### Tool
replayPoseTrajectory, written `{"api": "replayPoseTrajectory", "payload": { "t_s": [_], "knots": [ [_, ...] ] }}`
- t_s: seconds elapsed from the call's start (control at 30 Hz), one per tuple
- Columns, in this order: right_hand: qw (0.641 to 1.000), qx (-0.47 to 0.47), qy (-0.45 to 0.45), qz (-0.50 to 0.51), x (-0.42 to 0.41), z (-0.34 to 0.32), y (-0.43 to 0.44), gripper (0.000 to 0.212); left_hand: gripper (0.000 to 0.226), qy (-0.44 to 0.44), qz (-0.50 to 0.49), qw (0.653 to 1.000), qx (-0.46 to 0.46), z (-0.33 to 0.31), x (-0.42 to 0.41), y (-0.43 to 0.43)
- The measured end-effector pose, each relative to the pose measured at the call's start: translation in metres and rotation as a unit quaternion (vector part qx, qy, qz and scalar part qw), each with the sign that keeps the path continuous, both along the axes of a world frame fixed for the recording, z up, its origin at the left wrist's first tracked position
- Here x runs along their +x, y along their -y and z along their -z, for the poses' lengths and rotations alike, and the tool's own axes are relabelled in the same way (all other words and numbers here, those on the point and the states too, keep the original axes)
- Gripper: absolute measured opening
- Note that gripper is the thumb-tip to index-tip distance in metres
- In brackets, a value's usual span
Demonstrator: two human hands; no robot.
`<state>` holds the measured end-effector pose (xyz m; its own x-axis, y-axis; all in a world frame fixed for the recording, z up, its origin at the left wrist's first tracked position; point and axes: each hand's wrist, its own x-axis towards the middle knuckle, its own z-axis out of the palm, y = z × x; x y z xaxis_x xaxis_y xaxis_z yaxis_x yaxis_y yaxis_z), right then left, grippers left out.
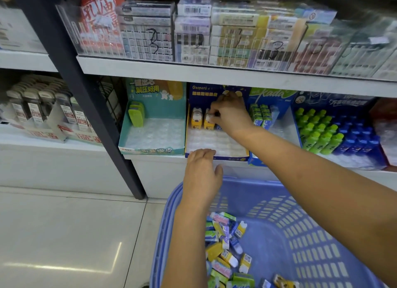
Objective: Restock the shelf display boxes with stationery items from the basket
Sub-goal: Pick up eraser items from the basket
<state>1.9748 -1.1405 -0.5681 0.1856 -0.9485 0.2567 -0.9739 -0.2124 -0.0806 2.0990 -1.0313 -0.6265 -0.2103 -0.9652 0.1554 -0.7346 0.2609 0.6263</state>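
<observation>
The grip of the right hand [231, 113] pinches a yellow eraser [208, 121] far in the blue box [227, 158]; a bump may tip its neighbour [196, 118]. The left hand [202, 176] has its grip apart

The blue box [227, 158] was free across its front and middle rows. Yellow items [196, 118] and the right hand [231, 113], gripping one, occupied its rear. The left hand [202, 176] lay against its front lip. The teal box [150, 151] was free except for green items [136, 113] at its rear left. The upper shelf [236, 77] limited entry from above.
</observation>
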Motion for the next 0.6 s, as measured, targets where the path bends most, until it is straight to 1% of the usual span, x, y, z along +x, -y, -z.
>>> {"api": "replayPoseTrajectory", "payload": {
  "t_s": [0.1,0.17,0.2,0.23,0.27,0.3,0.33,0.37,0.4,0.43,0.47,0.53,0.6],
  "knots": [
    [0.997,0.043,-0.058,0.007,0.007,-0.015,0.001,0.018,0.045,0.0,0.012,1.0,0.004,-0.004,0.002,-0.002],
    [0.995,0.074,-0.073,0.005,0.011,-0.022,-0.009,0.027,0.038,-0.052,-0.005,0.998,-0.02,-0.007,0.001,-0.009],
    [0.995,0.085,-0.045,-0.002,0.01,-0.022,-0.02,0.033,0.033,-0.09,-0.024,0.995,-0.045,-0.009,0.001,-0.014],
    [0.996,0.089,0.005,-0.008,0.007,-0.021,-0.035,0.038,0.027,-0.125,-0.041,0.989,-0.067,-0.01,0.0,-0.019],
    [0.995,0.075,0.066,-0.016,0.001,-0.017,-0.054,0.037,0.021,-0.146,-0.051,0.985,-0.077,-0.01,-0.002,-0.022],
    [0.991,0.062,0.117,-0.021,-0.006,-0.011,-0.074,0.03,0.016,-0.149,-0.052,0.985,-0.07,-0.009,-0.004,-0.024],
    [0.987,0.069,0.143,-0.017,-0.015,-0.001,-0.094,0.021,0.013,-0.132,-0.046,0.989,-0.039,-0.004,-0.005,-0.025],
    [0.984,0.092,0.15,-0.008,-0.026,0.012,-0.111,0.014,0.013,-0.099,-0.035,0.994,0.015,0.004,-0.008,-0.025],
    [0.981,0.132,0.14,0.005,-0.037,0.028,-0.125,0.013,0.014,-0.054,-0.017,0.995,0.083,0.013,-0.011,-0.025],
    [0.974,0.192,0.115,0.019,-0.048,0.046,-0.137,0.014,0.016,0.005,0.009,0.988,0.151,0.026,-0.015,-0.026],
    [0.961,0.261,0.088,0.031,-0.058,0.066,-0.147,0.015,0.019,0.064,0.04,0.976,0.203,0.039,-0.021,-0.03],
    [0.925,0.372,0.05,0.051,-0.075,0.109,-0.164,0.021,0.024,0.146,0.103,0.948,0.265,0.071,-0.034,-0.044],
    [0.906,0.421,0.017,0.047,-0.087,0.149,-0.177,0.03,0.027,0.195,0.165,0.913,0.319,0.101,-0.048,-0.066]
  ]
}}
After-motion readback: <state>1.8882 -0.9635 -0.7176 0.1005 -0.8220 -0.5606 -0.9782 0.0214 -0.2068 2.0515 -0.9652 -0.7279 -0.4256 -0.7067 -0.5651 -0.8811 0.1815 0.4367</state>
